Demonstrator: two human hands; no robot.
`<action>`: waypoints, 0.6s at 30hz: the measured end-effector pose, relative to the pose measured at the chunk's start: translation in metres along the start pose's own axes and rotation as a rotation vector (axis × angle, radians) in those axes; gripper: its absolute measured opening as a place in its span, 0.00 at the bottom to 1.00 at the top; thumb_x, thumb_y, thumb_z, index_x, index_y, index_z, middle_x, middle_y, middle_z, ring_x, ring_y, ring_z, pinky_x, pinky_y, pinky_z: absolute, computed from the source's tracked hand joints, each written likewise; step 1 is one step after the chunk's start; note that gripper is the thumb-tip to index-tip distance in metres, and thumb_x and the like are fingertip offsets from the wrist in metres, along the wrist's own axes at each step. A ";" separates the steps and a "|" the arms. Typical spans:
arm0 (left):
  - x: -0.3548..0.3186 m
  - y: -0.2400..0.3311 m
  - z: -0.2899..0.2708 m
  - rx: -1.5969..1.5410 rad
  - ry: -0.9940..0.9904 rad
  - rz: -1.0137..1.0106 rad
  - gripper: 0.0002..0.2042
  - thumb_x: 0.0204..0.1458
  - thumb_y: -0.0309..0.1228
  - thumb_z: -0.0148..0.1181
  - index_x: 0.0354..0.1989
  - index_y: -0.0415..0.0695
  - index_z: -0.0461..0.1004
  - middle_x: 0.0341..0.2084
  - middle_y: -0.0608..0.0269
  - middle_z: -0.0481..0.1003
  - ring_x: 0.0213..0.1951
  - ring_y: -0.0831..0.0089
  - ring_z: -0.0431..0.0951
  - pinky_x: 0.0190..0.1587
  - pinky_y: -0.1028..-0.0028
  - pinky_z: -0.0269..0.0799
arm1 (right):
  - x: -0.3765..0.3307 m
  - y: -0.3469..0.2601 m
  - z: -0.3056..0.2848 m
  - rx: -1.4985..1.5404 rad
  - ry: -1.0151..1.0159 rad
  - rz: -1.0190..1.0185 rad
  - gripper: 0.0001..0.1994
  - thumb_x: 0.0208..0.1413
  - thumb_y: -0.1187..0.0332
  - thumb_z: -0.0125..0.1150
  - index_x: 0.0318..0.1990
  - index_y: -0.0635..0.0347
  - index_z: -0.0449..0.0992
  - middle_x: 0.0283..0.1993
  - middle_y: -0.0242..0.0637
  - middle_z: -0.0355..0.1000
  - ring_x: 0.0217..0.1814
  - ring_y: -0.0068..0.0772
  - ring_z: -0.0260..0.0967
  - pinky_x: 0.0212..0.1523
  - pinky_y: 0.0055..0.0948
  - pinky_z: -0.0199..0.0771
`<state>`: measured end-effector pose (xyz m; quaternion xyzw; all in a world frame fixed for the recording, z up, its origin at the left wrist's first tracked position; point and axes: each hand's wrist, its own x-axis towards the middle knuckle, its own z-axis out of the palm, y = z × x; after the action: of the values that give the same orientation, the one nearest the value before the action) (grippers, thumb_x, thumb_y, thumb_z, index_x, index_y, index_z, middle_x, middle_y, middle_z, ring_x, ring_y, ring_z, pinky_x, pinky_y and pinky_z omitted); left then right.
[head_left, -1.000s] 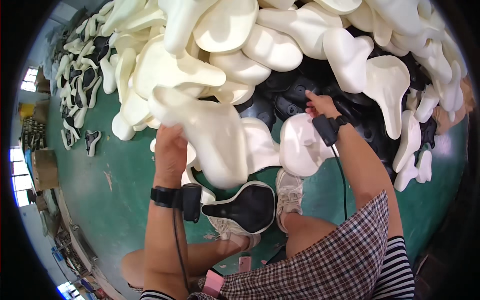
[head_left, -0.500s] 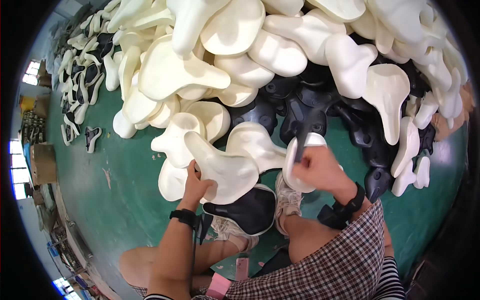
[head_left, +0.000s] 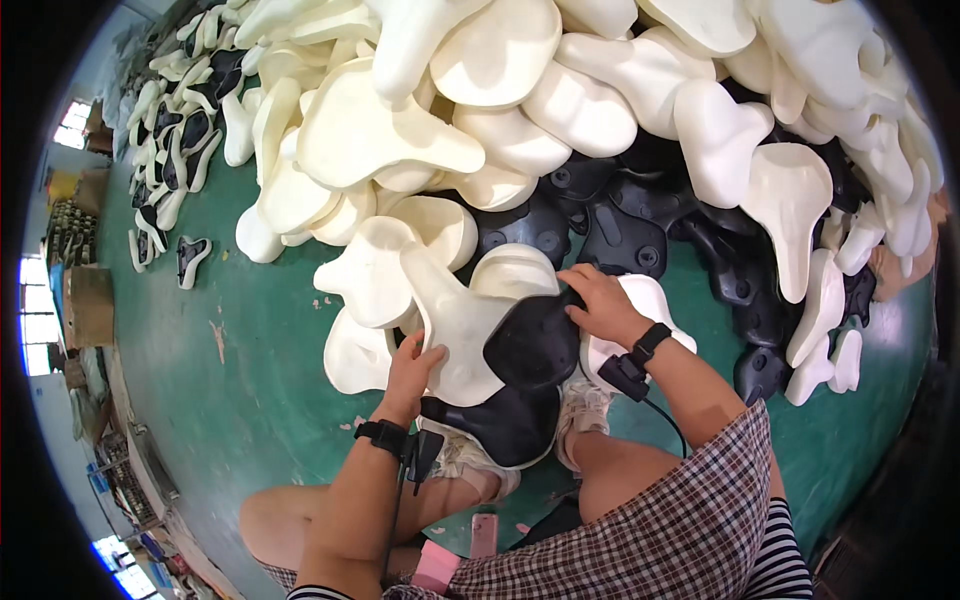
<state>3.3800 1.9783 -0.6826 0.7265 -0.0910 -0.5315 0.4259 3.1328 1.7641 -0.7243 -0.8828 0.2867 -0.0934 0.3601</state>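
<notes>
- Gripping the near edge of a cream foam saddle pad (head_left: 455, 325), the left hand (head_left: 413, 365) curls its fingers over the pad's rim; the pad lies tilted at the foot of the heap, its narrow nose pointing up and to the left.
- The right hand (head_left: 600, 300) grasps a black plastic saddle base (head_left: 535, 345) at its upper edge, with the base touching and partly overlapping the cream pad's right side.
- Each wrist carries a black band with a small black device, and a thin cable runs from each down the forearm.
- A second black saddle (head_left: 505, 420) lies just below both hands, resting across the person's pale shoes (head_left: 585, 405).
- Just beyond the right hand lies a white pad (head_left: 650, 300), half hidden by the wrist.
- Farther out a large heap of cream pads (head_left: 500, 110) rises, with black bases (head_left: 620, 220) showing between them.
- All of it sits on a green floor (head_left: 250, 370), where a pink phone (head_left: 484, 533) lies between the person's legs.
</notes>
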 end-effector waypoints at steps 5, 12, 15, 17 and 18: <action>-0.014 0.035 0.030 0.217 -0.100 0.178 0.22 0.55 0.32 0.57 0.57 0.37 0.66 0.46 0.62 0.73 0.46 0.75 0.73 0.51 0.76 0.67 | 0.013 -0.046 -0.035 -0.069 -0.006 -0.202 0.10 0.41 0.77 0.59 0.34 0.62 0.73 0.38 0.41 0.65 0.44 0.43 0.64 0.46 0.40 0.67; -0.015 0.058 0.062 -0.285 -0.377 0.057 0.19 0.61 0.36 0.49 0.57 0.40 0.67 0.47 0.65 0.74 0.48 0.77 0.73 0.52 0.75 0.69 | 0.039 -0.128 -0.094 -0.132 0.476 -0.476 0.25 0.36 0.74 0.63 0.48 0.60 0.70 0.54 0.45 0.64 0.52 0.49 0.63 0.52 0.40 0.66; -0.012 0.061 0.070 -0.540 -0.450 -0.008 0.19 0.63 0.39 0.47 0.54 0.39 0.68 0.46 0.64 0.74 0.47 0.77 0.74 0.52 0.76 0.69 | 0.017 -0.112 -0.108 -0.092 0.573 -0.185 0.27 0.41 0.70 0.67 0.53 0.60 0.70 0.57 0.48 0.63 0.58 0.51 0.61 0.58 0.42 0.62; -0.015 0.068 0.073 -0.573 -0.425 0.024 0.20 0.63 0.41 0.46 0.55 0.39 0.68 0.47 0.64 0.74 0.47 0.77 0.74 0.53 0.75 0.69 | -0.001 -0.098 -0.103 0.176 0.487 0.042 0.23 0.47 0.69 0.65 0.53 0.61 0.70 0.56 0.48 0.64 0.58 0.48 0.62 0.59 0.39 0.61; -0.016 0.071 0.075 -0.588 -0.408 0.038 0.21 0.63 0.42 0.46 0.55 0.39 0.67 0.48 0.64 0.74 0.48 0.76 0.74 0.53 0.75 0.69 | -0.010 -0.088 -0.099 0.362 0.369 0.174 0.21 0.50 0.69 0.64 0.53 0.62 0.70 0.56 0.48 0.65 0.58 0.47 0.63 0.59 0.37 0.61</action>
<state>3.3322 1.9049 -0.6262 0.4499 -0.0308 -0.6611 0.5997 3.1263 1.7628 -0.5913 -0.7442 0.4009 -0.2709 0.4604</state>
